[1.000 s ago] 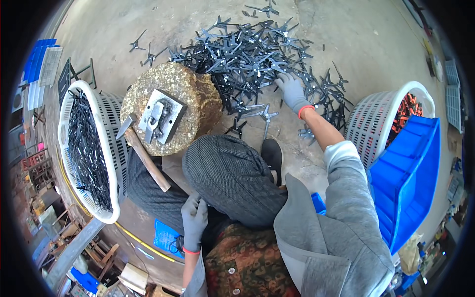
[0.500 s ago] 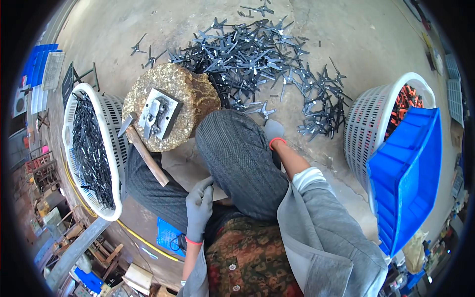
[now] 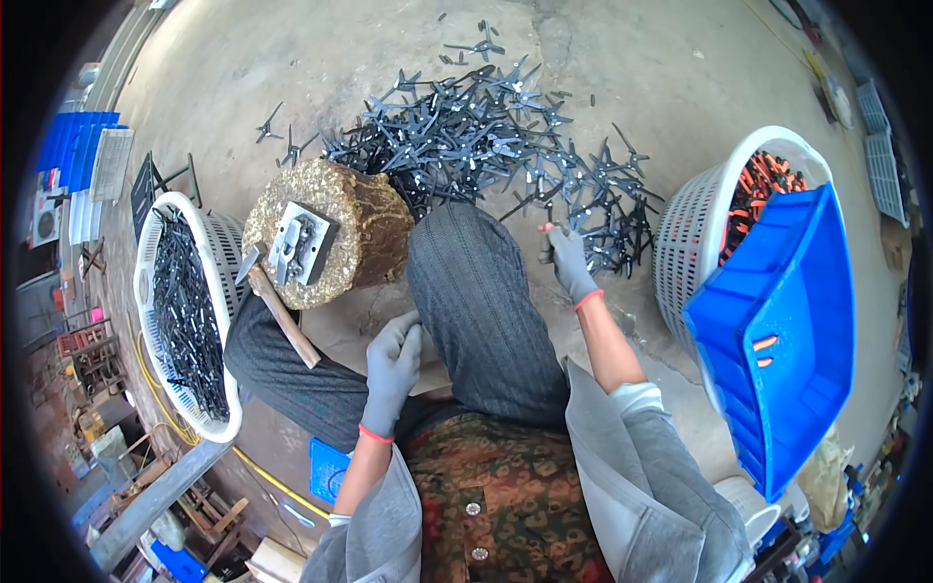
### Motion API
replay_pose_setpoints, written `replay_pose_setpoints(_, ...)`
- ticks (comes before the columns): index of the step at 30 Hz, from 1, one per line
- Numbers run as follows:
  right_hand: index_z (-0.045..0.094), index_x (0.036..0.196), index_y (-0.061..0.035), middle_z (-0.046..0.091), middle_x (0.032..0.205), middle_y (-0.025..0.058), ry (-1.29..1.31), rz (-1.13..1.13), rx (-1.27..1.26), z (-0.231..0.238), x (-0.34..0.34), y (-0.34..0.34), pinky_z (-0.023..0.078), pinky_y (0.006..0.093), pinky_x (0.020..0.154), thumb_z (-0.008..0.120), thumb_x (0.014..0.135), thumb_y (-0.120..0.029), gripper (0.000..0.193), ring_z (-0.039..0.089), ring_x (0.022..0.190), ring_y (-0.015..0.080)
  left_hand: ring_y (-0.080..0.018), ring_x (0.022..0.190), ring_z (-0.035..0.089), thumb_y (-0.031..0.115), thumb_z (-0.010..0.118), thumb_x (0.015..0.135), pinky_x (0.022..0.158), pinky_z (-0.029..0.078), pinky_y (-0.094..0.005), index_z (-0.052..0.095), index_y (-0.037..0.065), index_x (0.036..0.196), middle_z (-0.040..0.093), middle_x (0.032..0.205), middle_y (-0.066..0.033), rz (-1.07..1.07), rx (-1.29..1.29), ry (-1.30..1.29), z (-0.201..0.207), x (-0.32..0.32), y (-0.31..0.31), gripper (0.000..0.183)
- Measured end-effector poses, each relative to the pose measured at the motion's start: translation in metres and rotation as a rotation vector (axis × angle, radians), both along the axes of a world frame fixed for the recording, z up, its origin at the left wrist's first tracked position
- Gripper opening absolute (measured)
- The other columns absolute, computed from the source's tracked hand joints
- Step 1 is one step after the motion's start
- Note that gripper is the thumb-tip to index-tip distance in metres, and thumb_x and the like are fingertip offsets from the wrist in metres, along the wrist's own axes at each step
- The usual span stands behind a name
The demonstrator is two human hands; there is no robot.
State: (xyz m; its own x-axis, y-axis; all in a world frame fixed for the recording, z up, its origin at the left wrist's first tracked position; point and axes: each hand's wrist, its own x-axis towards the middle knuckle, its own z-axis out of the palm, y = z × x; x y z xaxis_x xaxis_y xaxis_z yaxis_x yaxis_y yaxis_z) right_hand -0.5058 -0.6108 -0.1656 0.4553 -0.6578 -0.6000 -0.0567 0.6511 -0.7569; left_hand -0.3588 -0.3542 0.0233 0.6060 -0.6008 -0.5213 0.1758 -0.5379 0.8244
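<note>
The left basket (image 3: pixel 222 243), white and slotted, tips its wide mouth toward the lower left and is heaped with slim black parts (image 3: pixel 190 321), a few showing pale spots. On the far right, the right basket (image 3: pixel 677 257), also white, holds a mass of orange-and-black parts (image 3: pixel 760 189). A deep blue bin (image 3: pixel 807 321) leans tilted across its mouth, with two small orange bits (image 3: pixel 765 344) on its inner wall. The clamps (image 3: pixel 466 136) lie in a loose, tangled pile on the floor (image 3: pixel 632 68) beyond the knees, black, long-handled, many splayed open, with bright glints at the joints; strays lie around the edges. The right hand (image 3: pixel 573 262), in a grey glove, hovers at the near edge of the pile; its fingers are bent toward the thumb, and an orange-red bit (image 3: pixel 546 227) shows at the tips, too small to tell whether it is pinched. The left hand (image 3: pixel 394 364), gloved alike, is beside the raised knee (image 3: pixel 476 301), its fingers curled together; anything inside is hidden. Left of the pile, a stump (image 3: pixel 379 228) bears a metal block (image 3: pixel 303 243), and a hammer (image 3: pixel 284 316) slants from its edge across the thigh.
</note>
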Motion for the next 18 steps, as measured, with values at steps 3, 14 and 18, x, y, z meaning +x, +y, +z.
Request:
replay_pose_setpoints(3, 0.054, 0.100, 0.0002, 0.034, 0.057, -0.0046, -0.167, -0.099, -0.148, 0.077, -0.014, -0.014, 0.028, 0.0217, 0.045, 0.050, 0.095, -0.029, 0.030, 0.032, 0.046, 0.0071, -0.0065, 0.082, 0.054, 0.008, 0.049, 0.093, 0.071, 0.044, -0.0201, 0.056, -0.007, 0.113, 0.061, 0.098, -0.0038, 0.032, -0.129, -0.226, 0.011, -0.002, -0.007, 0.026)
replay_pose_setpoints(14, 0.057, 0.094, 0.0058, 0.045, 0.054, -0.0011, -0.330, 0.272, -0.472, 0.283, 0.000, 0.109, 0.034, 0.0210, 0.045, 0.050, 0.091, -0.014, 0.021, 0.041, 0.044, 0.0063, -0.0219, 0.110, 0.055, 0.016, 0.051, 0.094, 0.095, 0.041, -0.0309, 0.044, -0.008, 0.127, 0.057, 0.118, -0.0163, -0.008, -0.572, -0.108, 0.106, -0.017, 0.016, 0.041)
replay_pose_setpoints(18, 0.061, 0.091, 0.0001, 0.050, 0.057, 0.0108, -0.155, 0.397, -1.238, 0.281, 0.029, 0.166, 0.037, 0.0285, 0.047, 0.054, 0.087, -0.012, 0.014, 0.049, 0.046, 0.0148, -0.0205, 0.111, 0.053, 0.013, 0.057, 0.089, 0.096, 0.041, -0.0300, 0.032, -0.007, 0.136, 0.051, 0.125, -0.0153, 0.017, -0.736, 0.100, 0.124, -0.023, 0.021, 0.057)
